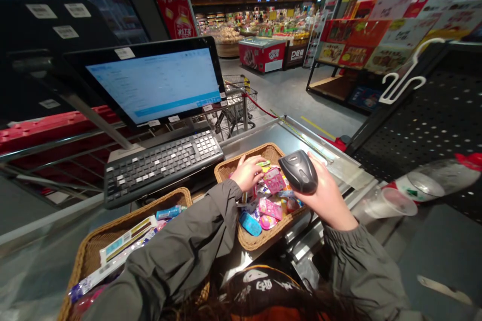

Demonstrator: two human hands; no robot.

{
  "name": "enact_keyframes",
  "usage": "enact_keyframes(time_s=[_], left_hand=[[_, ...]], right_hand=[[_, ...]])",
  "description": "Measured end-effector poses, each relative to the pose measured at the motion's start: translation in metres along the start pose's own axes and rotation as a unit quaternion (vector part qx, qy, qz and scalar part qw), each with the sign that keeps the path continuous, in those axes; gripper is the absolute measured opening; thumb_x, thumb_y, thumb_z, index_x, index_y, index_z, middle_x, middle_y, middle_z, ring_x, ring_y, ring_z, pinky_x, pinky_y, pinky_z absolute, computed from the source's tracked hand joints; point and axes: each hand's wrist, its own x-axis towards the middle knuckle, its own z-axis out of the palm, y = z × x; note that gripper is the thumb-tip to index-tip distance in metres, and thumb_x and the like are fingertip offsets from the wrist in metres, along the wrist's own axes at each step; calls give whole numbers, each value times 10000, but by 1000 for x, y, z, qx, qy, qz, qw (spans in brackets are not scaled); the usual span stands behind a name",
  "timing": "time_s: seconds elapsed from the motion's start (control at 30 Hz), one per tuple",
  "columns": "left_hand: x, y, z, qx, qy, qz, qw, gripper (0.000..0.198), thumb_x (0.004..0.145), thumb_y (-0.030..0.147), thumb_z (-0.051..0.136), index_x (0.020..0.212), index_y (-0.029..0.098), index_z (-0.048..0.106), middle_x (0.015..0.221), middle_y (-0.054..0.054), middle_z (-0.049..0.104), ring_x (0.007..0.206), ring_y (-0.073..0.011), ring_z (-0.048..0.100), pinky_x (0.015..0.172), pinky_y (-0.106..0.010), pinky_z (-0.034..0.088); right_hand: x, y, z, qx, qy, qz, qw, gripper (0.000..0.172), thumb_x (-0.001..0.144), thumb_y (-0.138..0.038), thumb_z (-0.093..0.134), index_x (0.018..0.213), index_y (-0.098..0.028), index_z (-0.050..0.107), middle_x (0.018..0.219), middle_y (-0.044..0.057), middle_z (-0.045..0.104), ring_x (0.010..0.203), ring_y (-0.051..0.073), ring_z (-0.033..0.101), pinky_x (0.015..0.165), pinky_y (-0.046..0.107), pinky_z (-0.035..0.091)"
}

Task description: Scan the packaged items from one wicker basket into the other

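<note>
Gripping a black barcode scanner (300, 170), the right hand (326, 195) hovers over a wicker basket (256, 241). Left hand (246, 173) fingers close on a small packet (263, 164) inside.

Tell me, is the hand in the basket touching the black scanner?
Apart. The head view shows the left hand down among the packets in the wicker basket, while the scanner sits in the right hand, colourful packets between them.

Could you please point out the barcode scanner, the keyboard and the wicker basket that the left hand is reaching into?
barcode scanner (299, 170), head view, on its dark top.
keyboard (163, 164), head view, middle of the keys.
wicker basket (259, 151), head view, on its far rim.
</note>
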Motion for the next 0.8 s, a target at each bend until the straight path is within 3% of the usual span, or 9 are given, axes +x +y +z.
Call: enact_keyframes(time_s=[0.17,0.37,0.57,0.8], left_hand=[[-16,-13,-33,-20,52,-35,998,197,909,241,492,797,202,650,1383,-57,551,1335,-266,440,1126,-676,163],[-46,-21,-78,-28,153,-47,987,228,896,261,467,788,186,652,1386,-97,533,1325,-269,450,1121,-525,321],[-87,-21,-118,-8,211,-91,973,252,912,320,426,818,205,630,1425,-71,515,1418,-312,340,1125,-657,203],[-138,-19,-146,11,293,-106,950,238,887,322,448,771,204,619,1431,-76,522,1457,-305,266,1144,-624,219]], right_hand=[[0,-4,1,4,-5,-11,1000,617,772,-406,665,1318,-163,513,1382,192,530,1405,412,343,1128,666,263],[2,-18,5,13,-1,-36,999,617,761,-420,683,1306,-174,530,1359,190,547,1402,415,345,1120,662,272],[3,-35,17,8,-43,-64,997,655,765,-395,667,1351,-175,474,1398,194,505,1420,404,316,1127,670,250],[8,-74,29,15,-82,-113,990,564,763,-326,633,1296,-186,512,1388,179,510,1427,399,303,1127,680,228]])
